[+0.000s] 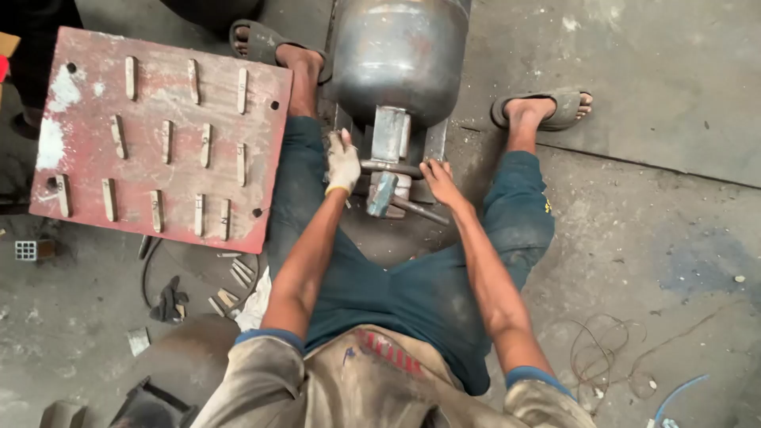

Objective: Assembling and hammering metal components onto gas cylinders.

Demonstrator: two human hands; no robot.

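A grey concrete floor (650, 238) fills the view, stained and dusty, and the person sits on it with legs spread, a sandalled foot at either side of the work. To the left lies a worn red metal plate (87, 119), flat on the floor, with rows of short metal bars (166, 141) lying upright across its face and a few holes near its edges. Between the person's knees stands a large grey metal cylinder (400, 55), rounded at its lower end, with a flat steel bracket (390, 133) fixed beneath it. Across that bracket runs a dark metal rod (392, 168), and below it a hammer (383, 193) lies tilted, its handle slanting down to the right. The left hand (343, 161), in a pale work glove, has its fingers curled around the rod's left end. The right hand (440, 181), bare, rests on the rod's right end with fingers bent over it. Loose wire (594, 349) coils on the floor at lower right, and small scraps (234, 277) lie beneath the plate.
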